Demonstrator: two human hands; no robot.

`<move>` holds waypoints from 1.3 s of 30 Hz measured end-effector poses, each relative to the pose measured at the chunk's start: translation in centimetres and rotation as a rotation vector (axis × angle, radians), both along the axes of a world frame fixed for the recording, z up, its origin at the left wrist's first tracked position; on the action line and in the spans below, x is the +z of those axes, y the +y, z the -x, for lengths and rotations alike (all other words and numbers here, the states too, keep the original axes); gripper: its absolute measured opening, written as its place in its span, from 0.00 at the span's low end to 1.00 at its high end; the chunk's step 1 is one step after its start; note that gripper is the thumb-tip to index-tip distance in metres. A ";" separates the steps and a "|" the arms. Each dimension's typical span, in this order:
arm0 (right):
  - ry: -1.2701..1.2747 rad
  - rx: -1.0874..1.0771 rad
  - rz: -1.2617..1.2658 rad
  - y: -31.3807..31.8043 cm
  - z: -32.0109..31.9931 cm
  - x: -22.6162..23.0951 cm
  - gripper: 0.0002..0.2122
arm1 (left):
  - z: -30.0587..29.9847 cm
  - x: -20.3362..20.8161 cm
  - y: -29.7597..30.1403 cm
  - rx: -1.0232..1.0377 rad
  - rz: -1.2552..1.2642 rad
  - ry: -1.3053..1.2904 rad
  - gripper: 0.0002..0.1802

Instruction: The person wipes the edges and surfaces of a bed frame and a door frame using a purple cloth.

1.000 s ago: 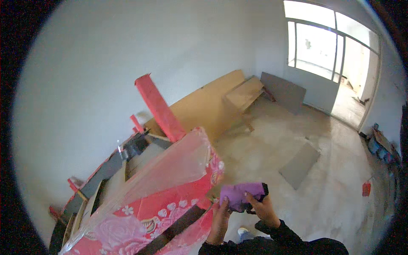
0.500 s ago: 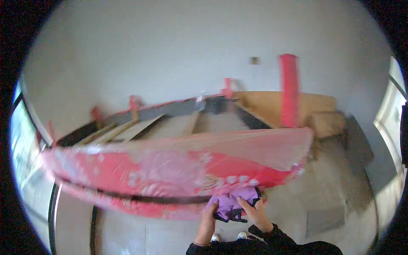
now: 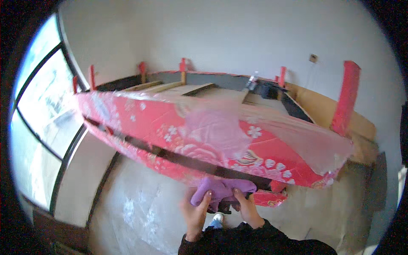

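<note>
A purple cloth [image 3: 222,188], bunched up, is stretched between my two hands at the lower middle. My left hand [image 3: 194,214] is closed on its left end with the thumb on top. At the other end my right hand [image 3: 248,211] grips it the same way. Something black hangs below the cloth, its kind unclear. Just beyond the cloth is the side of a large furniture frame covered in pink-red floral material [image 3: 170,114], with clear plastic film over part of it. A long dark gap runs along the lower part of that side.
Wooden slats [image 3: 163,86] cross the inside of the frame, and wrapped red posts [image 3: 346,97] rise from it. A dark object [image 3: 272,90] rests at the far edge. A tan board [image 3: 331,104] and a cardboard box [image 3: 363,148] are at right. Windows [image 3: 46,89] line the left.
The view has turned left, so the frame sits farther right and more window shows. Both hands keep hold of the purple cloth, whose black edging shows less now.
</note>
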State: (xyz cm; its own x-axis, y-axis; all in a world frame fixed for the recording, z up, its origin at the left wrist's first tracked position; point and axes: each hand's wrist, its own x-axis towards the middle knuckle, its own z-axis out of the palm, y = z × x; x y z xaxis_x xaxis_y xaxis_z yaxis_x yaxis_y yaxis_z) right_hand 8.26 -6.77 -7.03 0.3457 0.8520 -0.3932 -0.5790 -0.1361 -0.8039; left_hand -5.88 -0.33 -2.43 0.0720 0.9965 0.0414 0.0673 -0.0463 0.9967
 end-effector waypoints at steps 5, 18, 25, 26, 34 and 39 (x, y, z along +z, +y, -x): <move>-0.027 -0.520 0.077 -3.3 -4.7 0.0 0.17 | -9.1 -3.4 0.2 -0.333 0.131 -0.131 0.14; -0.464 -1.273 -0.050 -20.5 -7.6 -1.1 0.10 | -21.7 -8.2 -11.4 -1.488 0.645 -0.030 0.24; -0.484 -1.061 -0.010 -17.3 -7.7 2.0 0.09 | -20.4 -8.1 -7.8 -1.509 0.849 -0.185 0.22; -0.507 -0.975 0.022 -16.3 -8.2 1.6 0.09 | -19.9 -7.9 -6.8 -1.436 0.798 -0.204 0.23; -0.538 -0.362 -0.173 -5.1 -7.6 -0.4 0.15 | -10.1 -6.4 0.5 -0.473 0.569 -0.305 0.24; -0.627 -0.096 -0.460 1.4 -3.3 -1.0 0.13 | -3.2 -4.5 1.2 0.151 0.268 -0.296 0.20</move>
State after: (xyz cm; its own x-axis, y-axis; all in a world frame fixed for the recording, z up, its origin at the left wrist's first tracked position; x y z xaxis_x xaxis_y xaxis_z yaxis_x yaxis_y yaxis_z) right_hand 11.60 -5.34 -8.07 0.4671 0.8372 0.2846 0.0092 0.3173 -0.9483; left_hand -2.70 0.84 -6.88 -0.0514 0.9734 -0.2234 -0.2371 0.2054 0.9495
